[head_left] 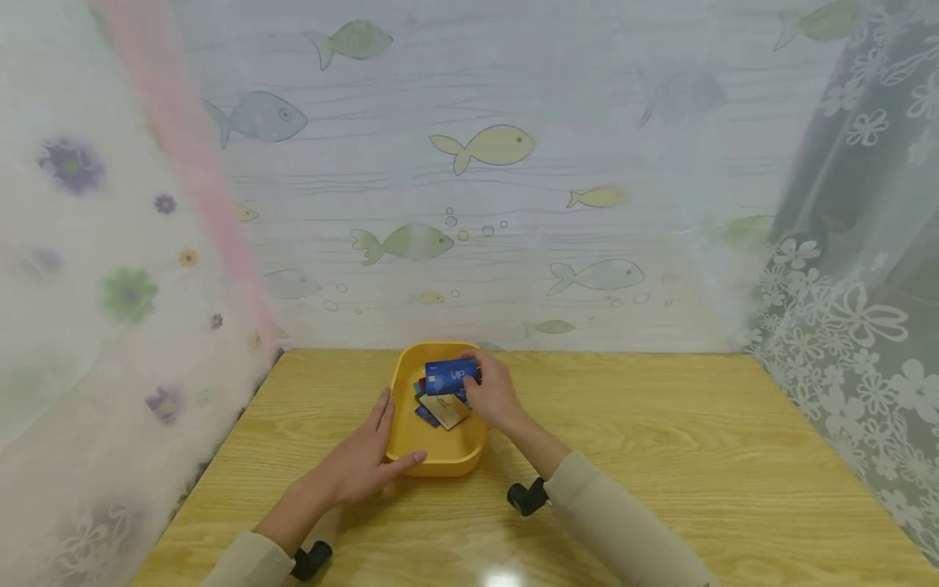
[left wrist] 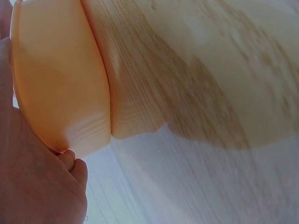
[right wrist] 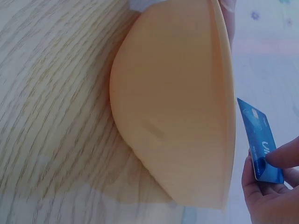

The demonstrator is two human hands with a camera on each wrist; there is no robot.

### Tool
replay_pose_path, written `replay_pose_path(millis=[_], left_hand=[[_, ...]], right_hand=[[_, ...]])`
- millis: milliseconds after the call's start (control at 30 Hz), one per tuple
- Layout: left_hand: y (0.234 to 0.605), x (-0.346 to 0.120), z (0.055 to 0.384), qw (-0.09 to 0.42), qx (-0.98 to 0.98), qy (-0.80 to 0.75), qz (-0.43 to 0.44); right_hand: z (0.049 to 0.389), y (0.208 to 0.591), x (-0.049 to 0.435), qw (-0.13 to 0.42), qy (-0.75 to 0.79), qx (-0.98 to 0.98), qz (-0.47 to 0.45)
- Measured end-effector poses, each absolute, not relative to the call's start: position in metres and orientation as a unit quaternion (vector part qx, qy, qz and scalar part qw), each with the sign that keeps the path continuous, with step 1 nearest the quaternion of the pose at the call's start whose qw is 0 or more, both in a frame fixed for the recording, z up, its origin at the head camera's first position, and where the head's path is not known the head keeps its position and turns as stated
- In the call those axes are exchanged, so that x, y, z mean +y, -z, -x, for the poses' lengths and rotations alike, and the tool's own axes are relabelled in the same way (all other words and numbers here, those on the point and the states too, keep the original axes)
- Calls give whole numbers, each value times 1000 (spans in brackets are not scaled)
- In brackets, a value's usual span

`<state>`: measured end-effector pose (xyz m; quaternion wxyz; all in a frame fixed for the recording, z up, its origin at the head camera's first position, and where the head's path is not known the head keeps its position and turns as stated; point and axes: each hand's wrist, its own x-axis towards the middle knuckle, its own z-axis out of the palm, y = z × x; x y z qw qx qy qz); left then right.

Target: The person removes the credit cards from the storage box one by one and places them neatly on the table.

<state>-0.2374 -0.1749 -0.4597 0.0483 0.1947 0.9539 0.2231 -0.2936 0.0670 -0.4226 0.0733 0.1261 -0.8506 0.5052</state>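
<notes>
A blue card marked "VIP" is pinched between the thumb and fingers of my right hand, above the far half of a yellow plastic tub. The right wrist view has this card just past the tub's rim. Inside the tub lies a loose pile of cards, topped by a gold card, with a blue card sticking out beneath. My left hand holds the tub's near left corner, thumb along the front rim and fingers against the left side; some curled fingers show below the rim.
The tub stands on a wood-grain table, close to its far edge. Behind hangs a pale curtain with fish; flowered cloth closes the left, lace the right. Black wrist mounts sit under both forearms.
</notes>
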Motion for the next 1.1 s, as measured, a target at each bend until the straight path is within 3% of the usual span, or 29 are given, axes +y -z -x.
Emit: replay_pose_path(millis=[1100], left_hand=[[459, -173, 235, 49, 957, -212, -191]], right_hand=[[301, 423, 118, 92, -509, -851, -89]])
